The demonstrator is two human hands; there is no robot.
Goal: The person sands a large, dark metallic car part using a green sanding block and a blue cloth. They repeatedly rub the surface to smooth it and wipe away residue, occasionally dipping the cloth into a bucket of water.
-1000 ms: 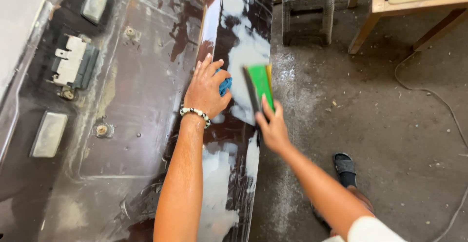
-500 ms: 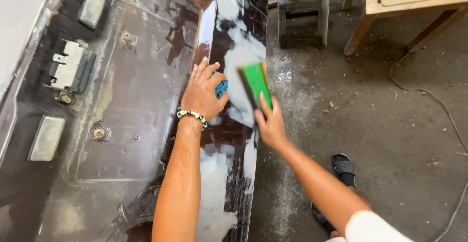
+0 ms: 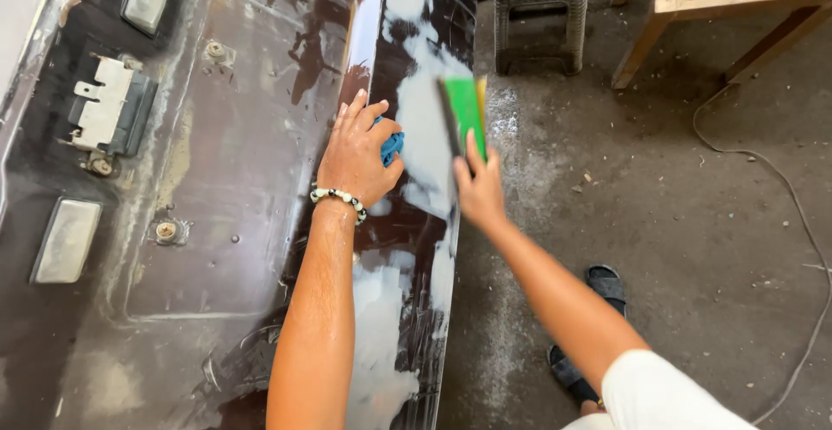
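Green flat sanding block (image 3: 465,118), pinched by right hand (image 3: 479,189), has moved toward 12 o'clock; left hand (image 3: 355,154) still presses blue cloth (image 3: 392,146), fingers together.

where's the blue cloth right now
In the head view, the blue cloth sits under the left hand, pressed on the dark glossy panel, just left of the green pad.

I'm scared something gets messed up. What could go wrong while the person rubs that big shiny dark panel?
The green sanding block sits at the dark panel edge, so the right hand might slip off. The left hand presses a blue cloth on a wet-looking surface and could slide. The cable on the floor could trip a foot.
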